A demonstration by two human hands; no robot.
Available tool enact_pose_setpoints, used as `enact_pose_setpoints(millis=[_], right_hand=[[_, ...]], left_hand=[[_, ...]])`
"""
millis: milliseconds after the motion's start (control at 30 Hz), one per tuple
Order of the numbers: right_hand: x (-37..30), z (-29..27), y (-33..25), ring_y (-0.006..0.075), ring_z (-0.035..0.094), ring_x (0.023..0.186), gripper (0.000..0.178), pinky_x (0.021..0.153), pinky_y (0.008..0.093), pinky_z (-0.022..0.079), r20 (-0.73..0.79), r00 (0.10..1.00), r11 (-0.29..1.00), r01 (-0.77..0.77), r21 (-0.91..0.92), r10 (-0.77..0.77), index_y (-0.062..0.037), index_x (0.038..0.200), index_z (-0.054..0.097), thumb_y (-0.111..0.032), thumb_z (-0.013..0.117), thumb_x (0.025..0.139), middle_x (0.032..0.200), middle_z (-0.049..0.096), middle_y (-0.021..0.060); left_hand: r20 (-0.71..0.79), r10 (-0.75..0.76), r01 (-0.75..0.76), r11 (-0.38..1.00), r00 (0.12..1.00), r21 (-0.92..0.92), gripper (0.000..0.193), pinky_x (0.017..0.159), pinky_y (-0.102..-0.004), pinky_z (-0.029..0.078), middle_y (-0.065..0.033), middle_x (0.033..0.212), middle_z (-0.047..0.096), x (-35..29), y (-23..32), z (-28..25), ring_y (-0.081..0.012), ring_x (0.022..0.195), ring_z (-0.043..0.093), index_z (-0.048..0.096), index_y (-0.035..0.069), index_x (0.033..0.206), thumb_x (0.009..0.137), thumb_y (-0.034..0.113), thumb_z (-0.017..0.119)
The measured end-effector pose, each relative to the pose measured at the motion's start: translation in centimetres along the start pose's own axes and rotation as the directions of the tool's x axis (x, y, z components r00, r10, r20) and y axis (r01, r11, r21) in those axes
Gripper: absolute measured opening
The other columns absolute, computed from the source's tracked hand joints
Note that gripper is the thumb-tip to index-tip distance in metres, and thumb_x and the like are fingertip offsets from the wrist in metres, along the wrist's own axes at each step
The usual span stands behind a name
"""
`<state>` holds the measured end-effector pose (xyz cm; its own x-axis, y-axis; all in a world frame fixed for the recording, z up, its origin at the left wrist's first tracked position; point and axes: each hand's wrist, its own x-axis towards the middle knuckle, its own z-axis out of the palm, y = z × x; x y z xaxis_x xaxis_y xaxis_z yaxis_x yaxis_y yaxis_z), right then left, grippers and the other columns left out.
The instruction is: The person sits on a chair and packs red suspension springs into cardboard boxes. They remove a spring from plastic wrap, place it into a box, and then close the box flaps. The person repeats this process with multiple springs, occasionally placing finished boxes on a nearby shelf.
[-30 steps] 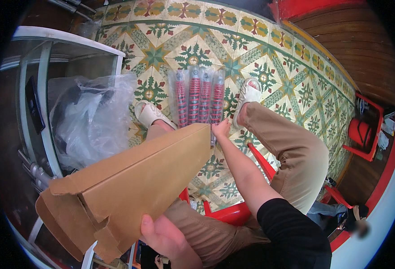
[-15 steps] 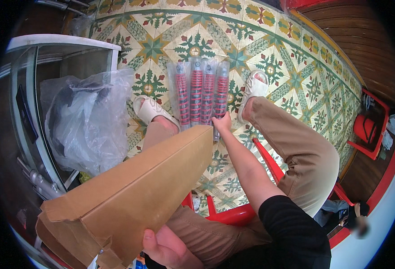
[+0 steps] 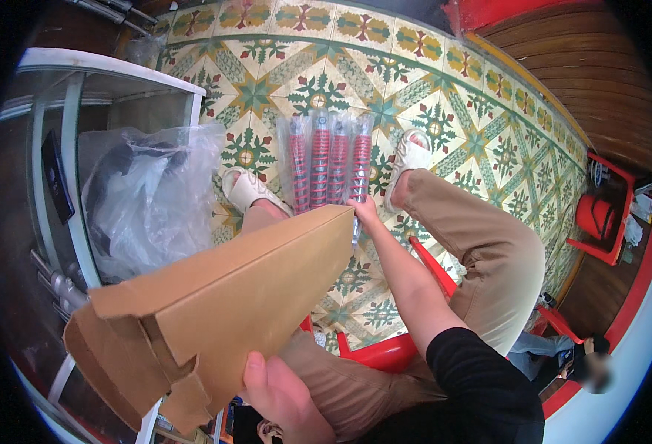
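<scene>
Several shock absorbers [image 3: 320,163] with red coil springs, each in a clear plastic sleeve, lie side by side on the tiled floor between my feet. My right hand [image 3: 363,212] is closed around the lower part of the rightmost shock absorber [image 3: 359,159]. A long brown cardboard box [image 3: 252,277] slants across my left thigh, its far end close to my right hand. At its near side my left hand [image 3: 276,392] grips the box, thumb on the face and the other fingers largely hidden. The flaps at its lower left end stand open.
A glass cabinet [image 3: 119,68] with a white frame stands at the left, and a crumpled clear plastic bag [image 3: 148,200] lies against it. Beneath me is a red stool [image 3: 385,354]. To the right are a red chair [image 3: 611,211] and another person [image 3: 589,362].
The box has tilted slightly, and its open flaps show more. My view has shifted a little; my right hand remains on the rightmost shock absorber.
</scene>
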<state>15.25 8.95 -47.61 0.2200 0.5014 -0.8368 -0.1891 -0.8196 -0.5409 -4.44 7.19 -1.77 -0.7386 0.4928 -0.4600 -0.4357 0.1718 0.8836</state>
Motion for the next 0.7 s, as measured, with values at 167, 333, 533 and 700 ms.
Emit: enact_pose_setpoints(millis=[167, 333, 533, 700], right_hand=[[-1.7, 0.0, -1.5, 0.0134, 0.057, 0.064, 0.029, 0.059, 0.0292, 0.046, -0.088, 0.996, 1.0, 0.006, 0.001, -0.006, -0.0041, 0.095, 0.059, -0.012, 0.07, 0.07, 0.078, 0.061, 0.0032], [-3.9, -0.2, -5.0, 0.0137, 0.054, 0.058, 0.018, 0.056, 0.0295, 0.043, -0.132, 0.989, 0.995, 0.051, -0.088, -0.062, -0.0051, 0.082, 0.061, -0.014, 0.07, 0.069, 0.067, 0.058, 0.0024], [-10.0, -1.0, -8.0, 0.0126, 0.056, 0.059, 0.018, 0.055, 0.0302, 0.044, -0.263, 0.942, 0.974, 0.176, -0.143, -0.209, -0.0033, 0.08, 0.061, -0.015, 0.071, 0.071, 0.069, 0.062, 0.0023], [-19.9, -1.0, -12.5, 0.012, 0.055, 0.06, 0.012, 0.057, 0.0287, 0.044, -0.178, 0.925, 0.935, 0.35, 0.055, -0.336, -0.0038, 0.082, 0.061, -0.011, 0.067, 0.074, 0.071, 0.06, 0.0017]], left_hand=[[0.04, 0.05, -0.051, 0.998, 0.998, 0.024, 0.053, 0.107, -0.0402, 0.036, -0.0116, 0.132, 0.051, 0.3, 0.3, 0.6, -0.022, 0.123, 0.047, 0.043, -0.002, 0.135, 0.084, -0.005, 0.057], [0.079, 0.017, -0.014, 0.999, 0.997, -0.037, 0.053, 0.106, -0.0375, 0.037, -0.0138, 0.129, 0.053, 0.2, 1.8, 0.9, -0.0224, 0.121, 0.049, 0.043, -0.003, 0.135, 0.085, -0.004, 0.06], [0.088, 0.064, -0.035, 0.957, 0.994, -0.289, 0.056, 0.105, -0.0399, 0.037, -0.0098, 0.132, 0.051, 1.3, 1.5, 0.2, -0.0211, 0.121, 0.049, 0.041, 0.001, 0.135, 0.085, 0.008, 0.067], [0.097, -0.077, 0.116, 0.848, 0.992, -0.517, 0.061, 0.105, -0.0406, 0.037, -0.0075, 0.132, 0.048, 3.0, 1.4, -1.2, -0.0213, 0.124, 0.045, 0.044, 0.006, 0.133, 0.084, 0.028, 0.071]])
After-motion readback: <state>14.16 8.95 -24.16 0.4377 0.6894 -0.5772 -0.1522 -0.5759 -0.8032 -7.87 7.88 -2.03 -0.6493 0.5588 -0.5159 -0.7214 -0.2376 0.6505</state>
